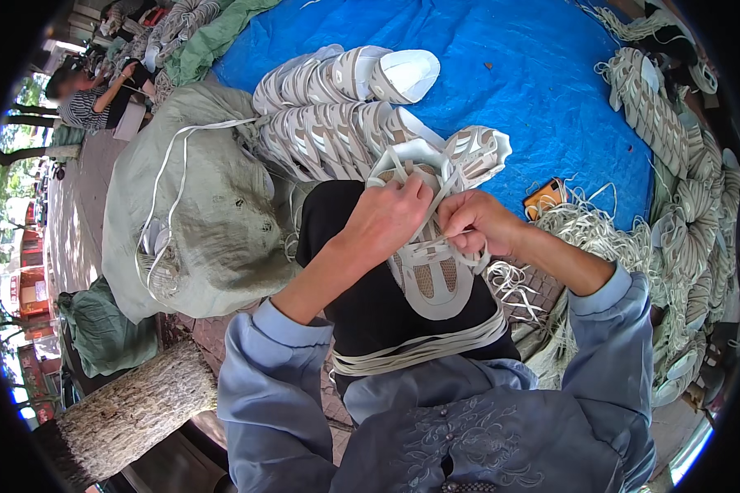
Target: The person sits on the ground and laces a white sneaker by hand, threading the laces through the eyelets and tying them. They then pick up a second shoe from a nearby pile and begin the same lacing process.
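A white and beige shoe upper [432, 283] lies over my black-covered lap, its toe toward me. My left hand [393, 212] is closed at the upper's left eyelet edge, with its fingers curled and pressed together; a shoelace seems to be pinched there, partly hidden. My right hand [478, 226] is closed on a pale shoelace [440, 240] at the right side of the lacing. Just beyond stands another upper [478, 158]. A bundle of loose laces [423, 347] lies across my lap.
Two rows of nested uppers [321, 135] lie on a blue tarp [534, 74]. A grey sack [197, 197] stands left, with a lace over it. Right are a heap of laces [600, 242], an orange phone [545, 197] and bundled uppers [691, 214]. Another person [90, 103] sits far left.
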`<action>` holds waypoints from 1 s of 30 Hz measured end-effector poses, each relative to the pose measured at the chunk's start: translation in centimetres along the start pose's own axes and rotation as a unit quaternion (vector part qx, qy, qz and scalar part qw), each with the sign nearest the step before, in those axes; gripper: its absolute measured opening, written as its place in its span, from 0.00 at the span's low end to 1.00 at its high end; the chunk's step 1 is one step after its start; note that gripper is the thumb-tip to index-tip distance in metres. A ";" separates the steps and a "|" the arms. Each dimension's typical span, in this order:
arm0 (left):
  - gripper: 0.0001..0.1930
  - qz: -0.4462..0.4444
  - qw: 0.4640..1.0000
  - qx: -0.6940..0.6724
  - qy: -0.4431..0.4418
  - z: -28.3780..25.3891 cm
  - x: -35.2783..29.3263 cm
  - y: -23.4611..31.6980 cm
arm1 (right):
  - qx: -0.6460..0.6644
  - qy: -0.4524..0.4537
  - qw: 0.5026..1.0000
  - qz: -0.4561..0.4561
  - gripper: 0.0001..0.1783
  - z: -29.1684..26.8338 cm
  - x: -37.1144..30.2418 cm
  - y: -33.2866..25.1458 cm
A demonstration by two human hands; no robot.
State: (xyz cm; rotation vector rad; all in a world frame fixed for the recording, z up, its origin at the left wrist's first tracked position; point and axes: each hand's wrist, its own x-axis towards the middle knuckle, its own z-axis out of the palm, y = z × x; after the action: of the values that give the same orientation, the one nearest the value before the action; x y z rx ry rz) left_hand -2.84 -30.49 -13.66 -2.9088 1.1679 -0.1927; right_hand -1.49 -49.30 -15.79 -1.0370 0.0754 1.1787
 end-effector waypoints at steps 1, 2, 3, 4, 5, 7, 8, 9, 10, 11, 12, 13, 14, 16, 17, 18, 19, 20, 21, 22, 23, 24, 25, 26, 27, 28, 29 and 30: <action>0.10 0.001 1.000 0.002 0.013 0.2 -0.2 0.0 | -0.022 0.030 0.999 -0.012 0.06 -0.4 -0.1 -0.3; 0.10 0.002 1.000 0.004 0.026 0.3 -0.3 0.1 | -0.051 0.036 0.998 -0.019 0.06 -0.7 -0.2 -0.5; 0.10 0.002 1.000 -0.001 0.022 0.3 -0.4 -0.1 | -0.080 0.042 0.996 -0.025 0.06 -0.9 -0.3 -0.7; 0.09 0.003 1.000 -0.009 0.020 0.2 -0.5 -0.2 | -0.108 0.051 0.992 -0.031 0.07 -1.0 -0.4 -1.0; 0.09 0.004 1.000 -0.017 0.017 0.2 -0.4 -0.4 | -0.168 0.023 0.985 -0.040 0.08 -1.1 -0.6 -1.4; 0.08 0.022 1.000 -0.014 0.005 -0.1 0.1 -0.5 | -0.488 0.029 0.834 -0.254 0.10 -0.5 -1.3 -2.0; 0.08 0.030 0.999 -0.012 -0.004 -0.4 0.1 -0.5 | -0.618 0.029 0.705 -0.348 0.11 0.1 -1.7 -2.2; 0.08 0.041 0.999 -0.002 -0.017 -0.6 0.1 -0.4 | -0.704 0.023 0.625 -0.335 0.11 0.7 -2.3 -2.8; 0.08 0.054 0.998 0.008 -0.026 -0.9 0.4 -0.4 | -0.731 0.026 0.595 -0.335 0.10 0.4 -2.3 -2.6; 0.07 0.067 0.997 0.019 -0.036 -0.9 0.5 -0.3 | -0.756 0.029 0.563 -0.334 0.09 0.1 -2.2 -2.3; 0.06 0.077 0.997 0.018 -0.026 -0.9 0.6 -0.3 | -0.780 0.031 0.530 -0.332 0.08 -0.1 -2.2 -2.2; 0.05 0.085 0.996 0.018 -0.016 -0.7 0.6 -0.3 | -0.673 0.023 0.689 -0.268 0.08 -0.2 -2.3 -2.2; 0.04 0.093 0.995 0.018 -0.007 -0.6 0.6 -0.3 | -0.538 0.013 0.820 -0.194 0.07 -0.1 -2.5 -2.4; 0.05 0.087 0.995 0.038 -0.011 -0.5 0.4 -0.2 | -0.353 -0.015 0.931 -0.089 0.07 -0.4 -2.5 -2.6; 0.05 0.085 0.995 0.047 -0.013 -0.5 0.3 -0.2 | -0.325 -0.033 0.943 -0.066 0.07 -0.9 -2.4 -2.9; 0.05 0.097 0.993 0.071 -0.019 -0.6 0.4 -0.1 | -0.295 -0.051 0.953 -0.044 0.07 -1.2 -2.5 -3.0; 0.06 0.108 0.989 0.097 -0.024 -0.7 0.4 -0.1 | -0.286 -0.059 0.956 -0.033 0.07 -1.3 -2.6 -2.9; 0.06 0.118 0.985 0.123 -0.029 -0.8 0.4 -0.1 | -0.277 -0.068 0.958 -0.022 0.08 -1.4 -2.8 -2.8; 0.07 0.127 0.983 0.130 -0.031 -0.5 0.5 -0.1 | -0.268 -0.077 0.960 -0.012 0.09 -1.4 -3.0 -2.7; 0.07 0.136 0.980 0.139 -0.033 -0.2 0.6 -0.2 | -0.257 -0.068 0.964 -0.011 0.08 -1.5 -3.3 -2.6; 0.07 0.144 0.978 0.147 -0.034 0.0 0.6 -0.2 | -0.246 -0.060 0.967 -0.011 0.08 -1.6 -3.7 -2.6; 0.08 0.141 0.980 0.141 -0.026 0.0 0.5 -0.3 | -0.234 -0.051 0.971 -0.010 0.08 -1.6 -4.0 -2.7; 0.08 0.138 0.981 0.135 -0.019 -0.1 0.5 -0.4 | -0.239 -0.037 0.970 -0.023 0.08 -1.5 -4.2 -2.9; 0.08 0.135 0.982 0.129 -0.012 -0.3 0.5 -0.5 | -0.244 -0.023 0.969 -0.036 0.08 -1.4 -4.4 -3.1; 0.07 0.133 0.981 0.141 -0.002 -0.5 0.3 -0.8 | -0.249 -0.009 0.967 -0.049 0.08 -1.4 -4.5 -3.2; 0.06 0.134 0.979 0.150 0.011 -0.7 0.1 -1.0 | -0.256 -0.011 0.964 -0.071 0.07 -1.8 -4.4 -2.8; 0.06 0.135 0.978 0.160 0.024 -1.0 -0.1 -1.4 | -0.264 -0.014 0.960 -0.094 0.07 -2.5 -4.0 -2.2; 0.06 0.118 0.980 0.159 0.032 -1.5 -0.5 -2.0 | -0.271 -0.017 0.955 -0.116 0.07 -2.9 -3.8 -1.9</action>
State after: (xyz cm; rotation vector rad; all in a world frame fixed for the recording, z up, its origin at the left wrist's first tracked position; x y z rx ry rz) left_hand -1.95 -28.65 -12.14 -2.4836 1.3391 -0.4301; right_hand -0.43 -54.05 -14.15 -1.4602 -0.4103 1.0201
